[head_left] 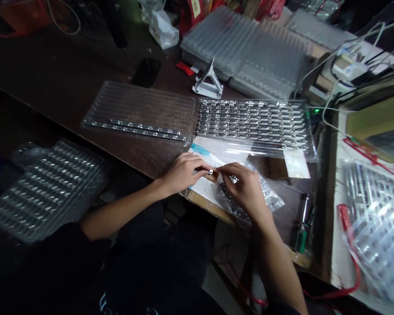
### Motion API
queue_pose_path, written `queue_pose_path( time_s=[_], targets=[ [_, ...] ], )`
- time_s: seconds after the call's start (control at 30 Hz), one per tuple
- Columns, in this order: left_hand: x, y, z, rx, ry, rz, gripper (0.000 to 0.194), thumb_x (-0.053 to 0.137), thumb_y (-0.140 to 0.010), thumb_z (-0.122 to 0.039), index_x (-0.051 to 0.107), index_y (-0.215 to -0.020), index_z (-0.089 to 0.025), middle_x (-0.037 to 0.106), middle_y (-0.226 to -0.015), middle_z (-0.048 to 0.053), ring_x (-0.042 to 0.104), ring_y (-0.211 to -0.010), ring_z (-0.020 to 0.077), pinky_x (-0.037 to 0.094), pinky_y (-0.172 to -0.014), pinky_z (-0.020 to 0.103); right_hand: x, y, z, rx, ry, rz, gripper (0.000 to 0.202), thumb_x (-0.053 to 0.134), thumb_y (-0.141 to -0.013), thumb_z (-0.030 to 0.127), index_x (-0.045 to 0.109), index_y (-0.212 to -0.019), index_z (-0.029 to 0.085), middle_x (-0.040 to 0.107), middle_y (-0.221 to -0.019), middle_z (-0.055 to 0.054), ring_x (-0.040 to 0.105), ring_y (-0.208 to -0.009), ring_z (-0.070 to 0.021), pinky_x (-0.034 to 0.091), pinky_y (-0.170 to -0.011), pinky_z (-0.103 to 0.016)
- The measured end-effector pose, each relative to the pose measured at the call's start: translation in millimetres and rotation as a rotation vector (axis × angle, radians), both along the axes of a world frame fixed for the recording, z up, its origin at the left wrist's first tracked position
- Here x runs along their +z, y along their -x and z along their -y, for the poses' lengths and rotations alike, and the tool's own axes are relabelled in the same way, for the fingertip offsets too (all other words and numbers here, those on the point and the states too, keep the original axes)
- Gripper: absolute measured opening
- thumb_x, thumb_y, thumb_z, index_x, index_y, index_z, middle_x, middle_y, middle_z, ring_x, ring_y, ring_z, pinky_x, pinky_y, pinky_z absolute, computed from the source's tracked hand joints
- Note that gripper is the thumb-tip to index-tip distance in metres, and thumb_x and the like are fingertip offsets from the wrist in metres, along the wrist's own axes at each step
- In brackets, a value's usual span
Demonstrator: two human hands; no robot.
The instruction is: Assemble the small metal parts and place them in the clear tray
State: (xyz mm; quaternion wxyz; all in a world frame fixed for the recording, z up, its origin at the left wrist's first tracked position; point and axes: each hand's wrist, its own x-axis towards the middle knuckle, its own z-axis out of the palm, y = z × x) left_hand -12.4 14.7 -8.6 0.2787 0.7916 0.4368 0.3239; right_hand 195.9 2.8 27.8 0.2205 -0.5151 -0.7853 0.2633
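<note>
My left hand (185,173) is closed on a small metal part (210,171), pinched between thumb and fingertips. Just to its right, my right hand (244,181) has its fingers pressed together close to that part; what they hold is too small to make out. Beneath the fingertips lies a small brown block (212,176) on a white sheet (202,186). Several small metal parts (226,191) lie in a clear plastic bag (273,197) beside and partly under my right hand. Beyond the hands, a clear tray (251,122) holds rows of metal parts.
Left of that tray, another clear tray (144,105) has parts along its near edge. Behind stand a white stand (208,83), a dark phone (146,72) and stacked trays (223,39). A green-handled screwdriver (301,238) lies at the right. More filled trays (46,188) sit lower left.
</note>
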Motion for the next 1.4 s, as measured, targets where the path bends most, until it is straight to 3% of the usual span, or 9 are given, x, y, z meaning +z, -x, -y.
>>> queue_pose_path(
  time_s=[0.2, 0.4, 0.53, 0.67, 0.77, 0.87, 1.1, 1.4],
  targets=[
    [-0.3, 1.9, -1.3, -0.06, 0.013, -0.004, 0.002, 0.07, -0.087, -0.021, 0.071, -0.089, -0.022, 0.077, -0.096, 0.0, 0.069, -0.094, 0.0173, 0.042, -0.094, 0.035, -3.1, 6.0, -0.7, -0.018, -0.016, 0.036, 0.021, 0.052, -0.089, 0.016, 0.072, -0.091, 0.021, 0.073, -0.092, -0.006, 0.068, -0.081, -0.0184, 0.051, -0.077, -0.03],
    [5.5, 11.7, 5.7, 0.142, -0.022, -0.037, 0.005, 0.063, -0.092, -0.022, 0.067, -0.091, -0.02, 0.075, -0.095, 0.001, 0.067, -0.093, 0.0178, 0.041, -0.089, 0.034, -6.5, 16.0, 3.4, 0.101, -0.004, 0.104, 0.024, 0.049, -0.095, 0.022, 0.071, -0.105, 0.02, 0.072, -0.102, -0.009, 0.067, -0.089, -0.0201, 0.052, -0.079, -0.03],
    [5.7, 19.1, 10.6, 0.074, -0.02, -0.218, 0.009, 0.063, -0.091, -0.024, 0.066, -0.099, -0.022, 0.073, -0.101, 0.002, 0.063, -0.095, 0.0208, 0.04, -0.09, 0.036, -5.2, 23.1, 6.8, 0.157, -0.014, 0.328, 0.031, 0.043, -0.098, 0.02, 0.071, -0.112, 0.02, 0.07, -0.107, -0.011, 0.065, -0.093, -0.0229, 0.049, -0.08, -0.032],
    [10.6, 14.4, 9.5, 0.118, -0.006, -0.182, 0.007, 0.064, -0.091, -0.025, 0.066, -0.098, -0.022, 0.073, -0.1, 0.001, 0.064, -0.094, 0.02, 0.041, -0.089, 0.035, 4.3, 11.0, 4.6, 0.131, 0.055, 0.232, 0.032, 0.045, -0.098, 0.021, 0.067, -0.12, 0.023, 0.07, -0.109, -0.008, 0.066, -0.091, -0.0198, 0.048, -0.078, -0.027],
    [16.8, 0.3, 8.4, 0.122, -0.031, -0.092, 0.005, 0.065, -0.091, -0.026, 0.066, -0.093, -0.021, 0.073, -0.097, 0.001, 0.064, -0.092, 0.0187, 0.041, -0.087, 0.034, 13.6, -8.6, 3.5, 0.073, 0.08, 0.203, 0.023, 0.057, -0.093, 0.03, 0.07, -0.109, 0.021, 0.07, -0.105, -0.008, 0.066, -0.085, -0.0197, 0.048, -0.074, -0.028],
    [18.7, -16.1, 7.1, 0.057, -0.028, -0.051, 0.007, 0.07, -0.087, -0.026, 0.067, -0.09, -0.022, 0.073, -0.09, 0.0, 0.064, -0.091, 0.019, 0.041, -0.087, 0.035, 17.1, -21.1, 4.6, 0.107, 0.158, 0.293, 0.02, 0.067, -0.086, 0.032, 0.07, -0.103, 0.021, 0.07, -0.1, -0.006, 0.065, -0.082, -0.02, 0.046, -0.073, -0.029],
    [8.1, -27.9, 4.8, 0.029, 0.005, -0.077, 0.005, 0.071, -0.085, -0.024, 0.067, -0.089, -0.023, 0.073, -0.09, 0.0, 0.063, -0.093, 0.0203, 0.041, -0.088, 0.036, 11.6, -19.1, 7.4, 0.196, 0.235, 0.304, 0.009, 0.058, -0.09, 0.02, 0.067, -0.092, 0.019, 0.071, -0.092, -0.006, 0.064, -0.077, -0.0179, 0.043, -0.068, -0.026],
    [4.5, -26.8, 6.3, 0.074, 0.005, -0.088, 0.006, 0.071, -0.084, -0.023, 0.065, -0.084, -0.02, 0.072, -0.089, 0.0, 0.062, -0.091, 0.0202, 0.041, -0.086, 0.036, 20.8, -32.1, 4.3, 0.123, 0.164, 0.118, 0.018, 0.054, -0.093, 0.019, 0.073, -0.092, 0.019, 0.074, -0.089, -0.005, 0.067, -0.079, -0.0181, 0.045, -0.071, -0.027]
  ],
)
